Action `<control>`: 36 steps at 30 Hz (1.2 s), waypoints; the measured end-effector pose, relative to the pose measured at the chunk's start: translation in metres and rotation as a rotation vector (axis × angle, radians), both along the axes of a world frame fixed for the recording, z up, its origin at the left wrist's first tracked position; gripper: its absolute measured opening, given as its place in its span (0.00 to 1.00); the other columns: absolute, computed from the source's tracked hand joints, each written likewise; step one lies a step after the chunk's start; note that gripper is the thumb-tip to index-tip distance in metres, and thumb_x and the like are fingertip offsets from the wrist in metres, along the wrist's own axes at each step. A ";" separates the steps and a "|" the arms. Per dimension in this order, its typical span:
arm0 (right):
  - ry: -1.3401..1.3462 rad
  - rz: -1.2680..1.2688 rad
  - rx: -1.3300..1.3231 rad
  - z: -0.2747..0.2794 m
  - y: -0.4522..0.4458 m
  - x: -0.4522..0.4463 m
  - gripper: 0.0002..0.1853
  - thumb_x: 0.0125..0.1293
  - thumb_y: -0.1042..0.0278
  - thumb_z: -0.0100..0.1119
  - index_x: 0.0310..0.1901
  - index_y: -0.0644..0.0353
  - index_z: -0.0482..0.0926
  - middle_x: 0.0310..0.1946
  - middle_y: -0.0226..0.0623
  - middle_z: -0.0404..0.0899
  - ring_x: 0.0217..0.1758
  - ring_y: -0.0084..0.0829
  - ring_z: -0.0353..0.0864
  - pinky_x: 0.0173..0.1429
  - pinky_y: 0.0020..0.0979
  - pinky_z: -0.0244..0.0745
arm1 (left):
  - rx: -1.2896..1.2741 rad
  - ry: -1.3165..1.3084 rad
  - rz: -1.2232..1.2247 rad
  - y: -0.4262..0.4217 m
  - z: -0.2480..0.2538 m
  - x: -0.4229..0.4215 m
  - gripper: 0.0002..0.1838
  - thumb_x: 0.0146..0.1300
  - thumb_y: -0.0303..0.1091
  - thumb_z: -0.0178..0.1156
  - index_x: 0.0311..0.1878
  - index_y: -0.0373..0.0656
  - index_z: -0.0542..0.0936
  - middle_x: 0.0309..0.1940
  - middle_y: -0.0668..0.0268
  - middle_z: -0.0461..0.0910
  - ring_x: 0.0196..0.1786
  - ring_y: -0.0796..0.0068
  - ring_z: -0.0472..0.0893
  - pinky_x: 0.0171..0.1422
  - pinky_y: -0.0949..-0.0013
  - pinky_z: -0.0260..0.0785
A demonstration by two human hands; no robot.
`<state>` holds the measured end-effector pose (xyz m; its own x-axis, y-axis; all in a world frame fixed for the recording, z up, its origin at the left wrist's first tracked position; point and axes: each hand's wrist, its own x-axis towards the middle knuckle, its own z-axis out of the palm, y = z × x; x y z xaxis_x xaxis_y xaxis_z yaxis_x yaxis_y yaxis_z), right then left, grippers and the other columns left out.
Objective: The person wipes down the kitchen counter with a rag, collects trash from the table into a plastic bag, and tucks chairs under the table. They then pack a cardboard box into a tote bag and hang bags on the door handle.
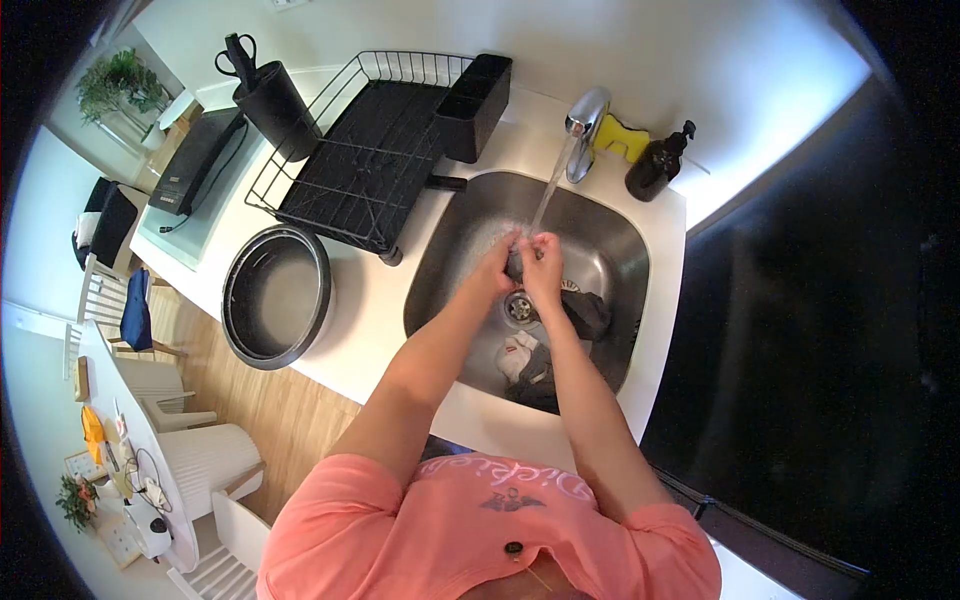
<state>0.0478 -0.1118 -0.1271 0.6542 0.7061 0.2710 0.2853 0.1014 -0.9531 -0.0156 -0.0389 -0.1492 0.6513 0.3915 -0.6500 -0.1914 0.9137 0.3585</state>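
Observation:
Both of my hands are over the steel sink (625, 255), under water running from the chrome faucet (588, 110). My left hand (497, 262) and my right hand (543, 265) are close together, fingers closed on a small dark wet cloth (515, 264) between them. Its exact kind is partly hidden by the fingers. Just below is the drain (519, 307). A dark cloth piece (586, 314) lies in the sink to the right of my right wrist. Nearer to me, a white cloth piece (517, 356) and more dark cloth (535, 385) lie on the sink bottom.
A round dark-rimmed basin (325, 300) and a black wire dish rack (370, 150) stand left of the sink. Behind the sink are a yellow sponge (622, 138) and a black pump bottle (660, 165). A black holder with scissors (277, 110) stands farther left.

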 end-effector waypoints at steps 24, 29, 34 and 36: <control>0.068 0.210 -0.059 0.040 -0.029 -0.001 0.23 0.55 0.52 0.64 0.44 0.61 0.73 0.52 0.40 0.73 0.55 0.31 0.70 0.60 0.32 0.62 | 0.000 -0.110 0.383 -0.055 0.055 0.001 0.16 0.65 0.40 0.45 0.50 0.43 0.74 0.49 0.55 0.74 0.51 0.59 0.73 0.53 0.52 0.68; 0.870 0.019 0.151 0.072 -0.040 -0.015 0.20 0.61 0.54 0.58 0.46 0.54 0.62 0.40 0.41 0.73 0.43 0.37 0.76 0.43 0.42 0.76 | 0.531 0.260 0.522 -0.083 0.110 -0.004 0.08 0.56 0.28 0.58 0.39 0.41 0.74 0.42 0.62 0.77 0.44 0.67 0.75 0.44 0.64 0.68; 1.244 0.652 0.153 0.045 -0.023 0.016 0.19 0.65 0.52 0.51 0.51 0.54 0.66 0.34 0.32 0.72 0.39 0.30 0.77 0.55 0.43 0.71 | 1.632 0.295 0.490 -0.109 0.127 -0.015 0.07 0.52 0.22 0.55 0.35 0.41 0.76 0.39 0.63 0.77 0.47 0.68 0.75 0.53 0.67 0.64; 1.163 0.814 0.127 0.039 -0.024 0.034 0.19 0.66 0.51 0.50 0.52 0.54 0.67 0.33 0.30 0.71 0.37 0.28 0.77 0.56 0.42 0.70 | 1.990 0.102 0.299 -0.108 0.140 -0.032 0.09 0.42 0.20 0.56 0.30 0.41 0.76 0.35 0.64 0.76 0.46 0.60 0.74 0.54 0.62 0.62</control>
